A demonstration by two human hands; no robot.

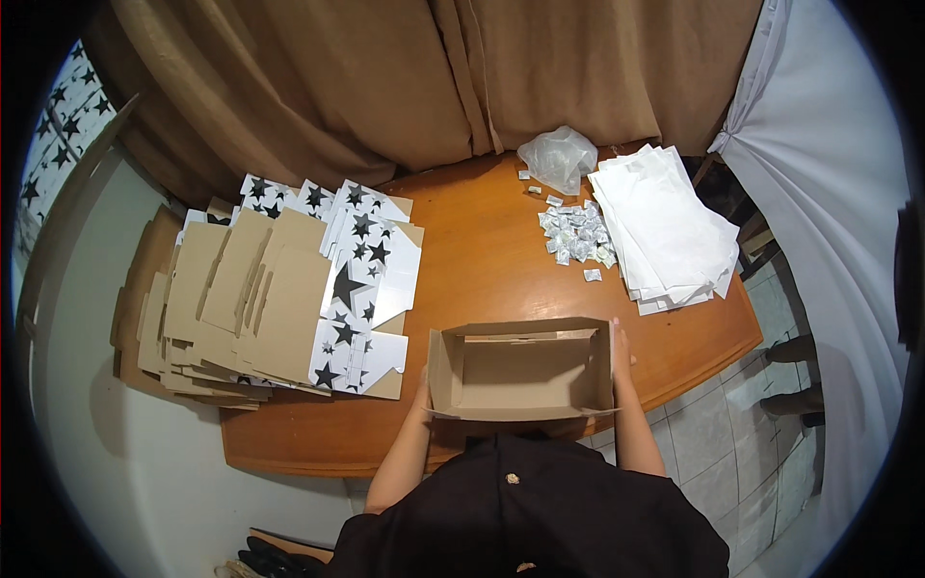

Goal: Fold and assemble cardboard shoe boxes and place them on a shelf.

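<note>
Single head view, worn on the person, left camera of a side-by-side pair; sits above the near edge of the table [472, 250], faces steeply down and forward across the top to the far edge, where brown curtains [337, 77] fill the upper part; wide fisheye, so the table's edges bow and black closes in round the rim; close range, table's near-left and right corners both taken in; dark shirt [501, 501] nearest, at bottom; open carton [525, 376] just beyond, by the near edge, inside seen from above.
</note>
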